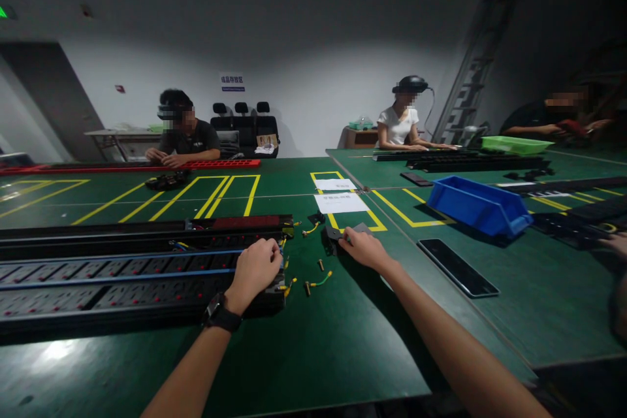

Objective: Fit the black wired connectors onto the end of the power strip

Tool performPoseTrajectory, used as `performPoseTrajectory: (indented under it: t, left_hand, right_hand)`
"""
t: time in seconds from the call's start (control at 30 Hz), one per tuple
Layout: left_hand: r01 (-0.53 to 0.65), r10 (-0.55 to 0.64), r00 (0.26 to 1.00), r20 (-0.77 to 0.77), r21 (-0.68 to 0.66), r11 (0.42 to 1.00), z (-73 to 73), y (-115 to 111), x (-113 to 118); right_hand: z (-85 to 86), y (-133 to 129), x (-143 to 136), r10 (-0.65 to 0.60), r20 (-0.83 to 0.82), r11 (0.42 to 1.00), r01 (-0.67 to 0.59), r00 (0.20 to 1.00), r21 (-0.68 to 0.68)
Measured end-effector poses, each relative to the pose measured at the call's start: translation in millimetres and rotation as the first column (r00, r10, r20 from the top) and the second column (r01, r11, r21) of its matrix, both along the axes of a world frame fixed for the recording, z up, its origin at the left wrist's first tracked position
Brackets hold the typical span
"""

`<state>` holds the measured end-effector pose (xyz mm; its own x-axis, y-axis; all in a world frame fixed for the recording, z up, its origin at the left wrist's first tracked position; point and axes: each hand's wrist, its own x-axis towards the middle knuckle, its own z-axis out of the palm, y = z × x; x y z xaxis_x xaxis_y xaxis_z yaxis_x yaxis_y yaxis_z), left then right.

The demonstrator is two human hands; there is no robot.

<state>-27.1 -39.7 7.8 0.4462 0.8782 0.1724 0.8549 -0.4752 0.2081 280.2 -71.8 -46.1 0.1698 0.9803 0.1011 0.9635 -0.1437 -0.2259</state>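
Observation:
Long black socket strips point(147, 266) lie side by side at the left, with blue edges and small red marks. Over their right end, my left hand point(257, 268) is closed, fingers curled down near yellow-tipped wires; what is between them is hidden. My right hand point(365, 247) has its thumb and fingers closed on the near edge of a small black bracket-like part point(332, 235), beside the strip ends. Between my hands lie a green-yellow ground wire point(322, 279) and brass-coloured screws point(307, 289). Another short wire point(311, 229) lies farther back.
A phone point(458, 266) and a blue bin point(477, 206) are on the green table to the right. Paper sheets point(340, 202) lie beyond my right hand. Several people sit across the table, near red strips point(220, 163) and a green tray point(516, 144). Another person's hand shows at the right edge.

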Motion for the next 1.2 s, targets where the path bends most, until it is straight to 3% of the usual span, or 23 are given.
performPoseTrajectory:
  t: [1.2]
  left_hand:
    - [0.0,0.0,1.0,0.006,0.013,1.0,-2.1,1.2,0.9]
  right_hand:
    - [4.8,-2.4,-7.3,-0.011,0.077,0.999,0.014,0.997,-0.034]
